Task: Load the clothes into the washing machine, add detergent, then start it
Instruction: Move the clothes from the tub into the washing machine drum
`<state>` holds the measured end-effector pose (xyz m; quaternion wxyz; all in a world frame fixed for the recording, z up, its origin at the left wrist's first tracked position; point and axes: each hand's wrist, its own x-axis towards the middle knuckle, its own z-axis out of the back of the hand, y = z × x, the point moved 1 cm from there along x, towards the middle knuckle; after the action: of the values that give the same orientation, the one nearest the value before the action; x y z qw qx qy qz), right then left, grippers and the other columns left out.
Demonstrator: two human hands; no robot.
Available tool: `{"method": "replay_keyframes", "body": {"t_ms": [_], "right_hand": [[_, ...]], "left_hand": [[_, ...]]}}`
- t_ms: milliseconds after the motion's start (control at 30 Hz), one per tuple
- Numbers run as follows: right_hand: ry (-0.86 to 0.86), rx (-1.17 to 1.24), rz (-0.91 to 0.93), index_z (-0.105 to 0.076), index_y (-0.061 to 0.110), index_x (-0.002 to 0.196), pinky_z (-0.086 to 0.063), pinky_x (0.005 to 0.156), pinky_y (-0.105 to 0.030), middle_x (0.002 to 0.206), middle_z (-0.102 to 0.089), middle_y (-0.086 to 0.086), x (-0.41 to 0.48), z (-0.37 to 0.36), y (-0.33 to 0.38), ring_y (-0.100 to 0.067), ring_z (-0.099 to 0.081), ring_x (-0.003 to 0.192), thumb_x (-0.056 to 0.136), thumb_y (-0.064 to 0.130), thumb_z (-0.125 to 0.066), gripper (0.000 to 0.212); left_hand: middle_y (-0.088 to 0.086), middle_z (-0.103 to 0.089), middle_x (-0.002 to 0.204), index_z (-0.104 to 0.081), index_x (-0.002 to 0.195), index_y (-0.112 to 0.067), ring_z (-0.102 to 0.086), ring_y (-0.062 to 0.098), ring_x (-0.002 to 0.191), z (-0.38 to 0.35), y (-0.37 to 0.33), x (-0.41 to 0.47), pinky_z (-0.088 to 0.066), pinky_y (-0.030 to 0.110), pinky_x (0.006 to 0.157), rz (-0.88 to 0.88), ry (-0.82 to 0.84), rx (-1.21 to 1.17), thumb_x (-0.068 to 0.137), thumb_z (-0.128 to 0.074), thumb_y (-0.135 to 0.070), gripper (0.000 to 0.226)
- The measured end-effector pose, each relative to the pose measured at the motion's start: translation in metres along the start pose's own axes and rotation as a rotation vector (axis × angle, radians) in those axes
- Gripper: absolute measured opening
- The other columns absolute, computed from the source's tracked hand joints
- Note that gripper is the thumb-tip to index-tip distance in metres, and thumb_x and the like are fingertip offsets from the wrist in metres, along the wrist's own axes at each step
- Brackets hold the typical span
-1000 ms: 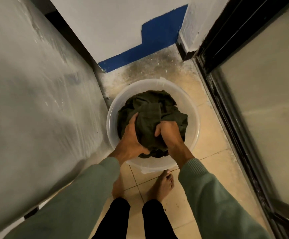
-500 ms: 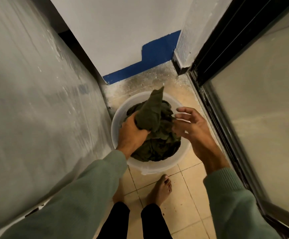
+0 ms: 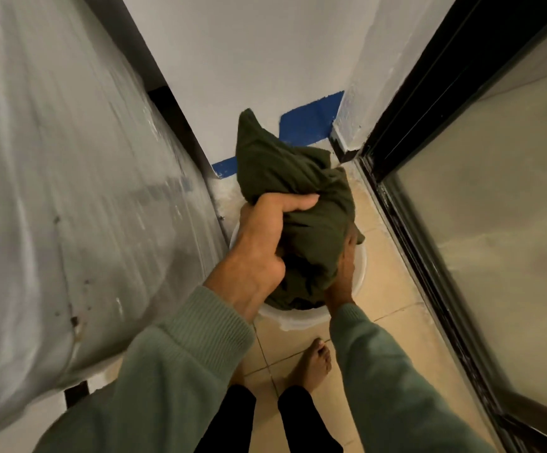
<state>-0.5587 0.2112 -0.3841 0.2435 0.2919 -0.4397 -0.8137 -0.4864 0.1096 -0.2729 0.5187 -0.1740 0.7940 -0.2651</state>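
A bundle of dark green clothes is lifted above a white plastic basin that stands on the tiled floor. My left hand grips the bundle from its left side, fingers closed over the fabric. My right hand is under the bundle's right side, mostly hidden by the cloth, holding it from below. A large grey appliance wrapped in plastic film, probably the washing machine, fills the left side. No detergent shows in the frame.
A dark-framed frosted glass door runs along the right. A white wall with a blue painted base closes the far end. My bare feet stand on beige tiles in the narrow passage between appliance and door.
The green bundle has risen out of the basin. My left hand lifted with it and my right hand, open half a second ago, moved under the cloth.
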Motion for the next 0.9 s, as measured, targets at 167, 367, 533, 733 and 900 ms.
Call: {"method": "replay_keyframes", "body": {"t_ms": [167,367,533,733,900], "right_hand": [[0.011,0.069,0.121,-0.051,0.010,0.126,-0.041,0.101,-0.019,0.122,-0.056,-0.001,0.019,0.031,0.041,-0.026,-0.053,0.117,0.083,0.055,-0.063,0.064],[0.000,-0.047,0.059,-0.060,0.017,0.109,-0.051,0.089,-0.050,0.105,-0.068,-0.002,0.031,0.089,0.121,-0.024,-0.063,0.099,0.078,0.031,-0.066,0.034],[-0.030,-0.137,0.031,-0.059,0.021,0.100,-0.050,0.088,-0.049,0.109,-0.066,-0.012,0.011,0.121,0.216,-0.034,-0.060,0.102,0.081,0.038,-0.057,0.025],[-0.090,-0.150,0.134,-0.055,0.022,0.084,-0.046,0.074,-0.035,0.094,-0.064,-0.008,-0.024,0.146,0.354,-0.033,-0.059,0.090,0.081,0.016,-0.048,0.009],[-0.102,-0.147,0.280,-0.054,0.022,0.083,-0.038,0.071,-0.028,0.091,-0.064,-0.002,-0.059,0.164,0.462,-0.027,-0.056,0.082,0.085,0.019,-0.052,0.004]], "left_hand": [[0.015,-0.072,0.108,-0.068,0.115,-0.004,-0.070,0.031,0.095,0.006,-0.044,-0.035,-0.059,0.036,0.075,-0.042,0.060,-0.162,0.082,-0.068,-0.010,0.034],[0.002,-0.053,0.137,-0.032,0.142,-0.034,-0.056,0.024,0.122,0.000,-0.101,-0.056,-0.049,0.048,0.100,-0.465,-0.251,0.109,0.052,-0.090,-0.046,0.107],[0.012,-0.019,0.154,-0.012,0.151,-0.038,-0.039,0.026,0.134,-0.002,-0.149,-0.112,-0.038,0.046,0.112,-0.751,-0.285,0.525,0.086,-0.062,-0.001,0.090],[0.007,0.004,0.161,-0.009,0.153,-0.034,-0.014,0.041,0.145,0.008,-0.166,-0.176,-0.031,0.056,0.113,-0.412,0.067,1.171,0.075,-0.070,-0.004,0.104],[-0.005,-0.033,0.152,-0.019,0.149,-0.036,-0.038,0.017,0.137,-0.037,-0.169,-0.217,-0.037,0.043,0.112,-0.555,0.110,0.906,0.037,-0.091,-0.064,0.136]]}}
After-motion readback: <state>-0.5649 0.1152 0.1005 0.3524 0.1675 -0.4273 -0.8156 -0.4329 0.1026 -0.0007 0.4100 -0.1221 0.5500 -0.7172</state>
